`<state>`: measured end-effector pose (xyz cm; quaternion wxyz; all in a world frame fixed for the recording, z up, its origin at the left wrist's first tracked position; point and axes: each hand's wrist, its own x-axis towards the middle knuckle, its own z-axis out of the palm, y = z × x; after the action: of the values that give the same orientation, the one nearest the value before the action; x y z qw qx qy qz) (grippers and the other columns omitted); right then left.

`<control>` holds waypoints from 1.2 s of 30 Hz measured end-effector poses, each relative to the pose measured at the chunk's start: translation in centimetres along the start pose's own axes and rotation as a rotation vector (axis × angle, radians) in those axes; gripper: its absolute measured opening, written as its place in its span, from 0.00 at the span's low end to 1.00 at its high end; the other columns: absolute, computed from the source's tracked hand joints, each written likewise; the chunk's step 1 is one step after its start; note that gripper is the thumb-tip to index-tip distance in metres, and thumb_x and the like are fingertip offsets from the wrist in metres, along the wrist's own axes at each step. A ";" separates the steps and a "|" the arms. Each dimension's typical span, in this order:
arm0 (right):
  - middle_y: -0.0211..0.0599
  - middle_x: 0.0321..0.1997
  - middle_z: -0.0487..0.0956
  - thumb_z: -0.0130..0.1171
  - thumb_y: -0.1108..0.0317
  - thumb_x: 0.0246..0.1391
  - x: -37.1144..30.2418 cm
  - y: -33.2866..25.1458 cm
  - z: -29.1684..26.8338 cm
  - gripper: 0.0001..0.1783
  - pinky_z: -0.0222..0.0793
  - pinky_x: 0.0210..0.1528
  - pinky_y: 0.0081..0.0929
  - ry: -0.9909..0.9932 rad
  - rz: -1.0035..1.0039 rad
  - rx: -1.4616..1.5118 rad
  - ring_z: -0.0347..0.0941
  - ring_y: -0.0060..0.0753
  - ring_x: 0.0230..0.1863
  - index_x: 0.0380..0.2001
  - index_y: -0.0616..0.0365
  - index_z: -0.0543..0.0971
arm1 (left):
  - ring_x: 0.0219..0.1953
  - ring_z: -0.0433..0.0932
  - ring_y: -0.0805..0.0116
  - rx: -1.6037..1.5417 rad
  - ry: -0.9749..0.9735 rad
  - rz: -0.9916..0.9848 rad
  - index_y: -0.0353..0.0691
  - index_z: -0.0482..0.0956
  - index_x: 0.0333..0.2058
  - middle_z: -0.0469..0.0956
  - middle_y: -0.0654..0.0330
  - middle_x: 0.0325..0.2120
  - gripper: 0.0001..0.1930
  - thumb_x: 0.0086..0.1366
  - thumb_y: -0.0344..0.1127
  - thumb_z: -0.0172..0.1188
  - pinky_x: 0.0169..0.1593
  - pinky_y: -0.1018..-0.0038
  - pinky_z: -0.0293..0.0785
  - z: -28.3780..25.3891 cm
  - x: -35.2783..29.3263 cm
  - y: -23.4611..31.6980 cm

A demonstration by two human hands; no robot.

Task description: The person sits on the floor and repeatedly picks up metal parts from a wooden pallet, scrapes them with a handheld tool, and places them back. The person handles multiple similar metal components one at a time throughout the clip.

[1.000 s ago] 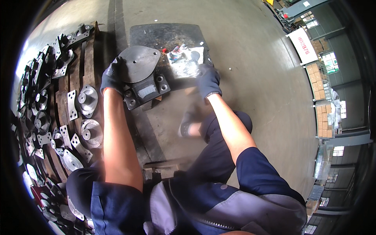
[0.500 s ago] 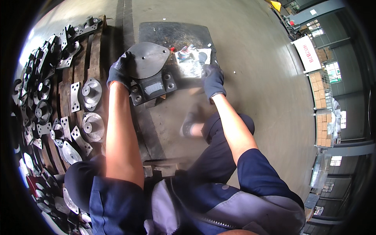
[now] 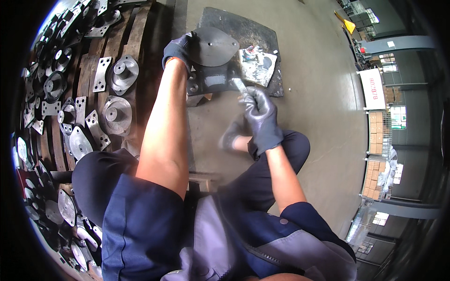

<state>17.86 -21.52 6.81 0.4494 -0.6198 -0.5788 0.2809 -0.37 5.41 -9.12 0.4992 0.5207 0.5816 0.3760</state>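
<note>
A grey metal plate point(image 3: 213, 47), rounded with a pointed end and small holes, is tilted up above a dark metal block point(image 3: 216, 80) with bolt holes. The plate's left edge is in the grip of my left hand point(image 3: 179, 49), in a dark glove; its fingertips are partly hidden. In front of the block, my gloved right hand point(image 3: 262, 117) is closed on a short, flat, pale strip point(image 3: 239, 85) that points up and left. Its exact kind does not show. Just beyond this hand lies a crumpled, stained white sheet point(image 3: 258, 64).
The sheet and block rest on a worn dark board point(image 3: 234, 21). A wooden pallet point(image 3: 136, 40) to my left carries many metal parts, among them a flange with a stub point(image 3: 123, 71). My knees flank the work. Stacked cartons point(image 3: 375, 133) stand far right.
My right hand has come back from the sheet toward me, and the pale strip now shows in it. The view has shifted; my left hand stays at the plate's edge.
</note>
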 end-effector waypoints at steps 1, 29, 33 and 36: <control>0.29 0.30 0.75 0.48 0.84 0.53 -0.5 -0.5 0.7 0.14 0.66 0.33 0.13 0.028 -0.002 -0.003 0.69 0.16 0.31 0.43 0.64 0.74 | 0.41 0.78 0.62 0.003 -0.005 -0.009 0.38 0.79 0.42 0.80 0.54 0.39 0.21 0.53 0.46 0.60 0.45 0.69 0.72 0.0 -0.1 0.4; 0.34 0.50 0.74 0.47 0.81 0.54 -2.9 1.3 3.7 0.22 0.65 0.50 0.21 0.057 0.330 0.467 0.70 0.23 0.47 0.53 0.62 0.71 | 0.38 0.77 0.61 -0.199 0.002 -0.221 0.34 0.79 0.44 0.80 0.53 0.39 0.27 0.54 0.52 0.61 0.43 0.65 0.72 -1.7 -5.2 6.1; 0.37 0.41 0.75 0.50 0.77 0.51 -2.6 -0.1 4.6 0.20 0.63 0.39 0.16 0.138 0.375 0.539 0.67 0.20 0.34 0.50 0.63 0.72 | 0.37 0.76 0.62 -0.361 0.018 -0.279 0.34 0.79 0.43 0.80 0.54 0.39 0.27 0.54 0.52 0.61 0.43 0.65 0.71 -1.0 -6.0 6.9; 0.42 0.39 0.76 0.51 0.78 0.45 -1.8 -0.3 5.2 0.24 0.62 0.33 0.14 0.144 0.456 0.653 0.65 0.19 0.29 0.50 0.64 0.71 | 0.38 0.76 0.61 -0.321 0.019 -0.229 0.34 0.79 0.43 0.80 0.54 0.39 0.27 0.54 0.52 0.62 0.44 0.65 0.71 -1.7 -5.2 6.0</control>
<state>12.89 -22.11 4.47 0.5884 -0.5751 -0.2737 0.4982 -0.80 1.46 -1.99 0.6097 0.3615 0.5743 0.4096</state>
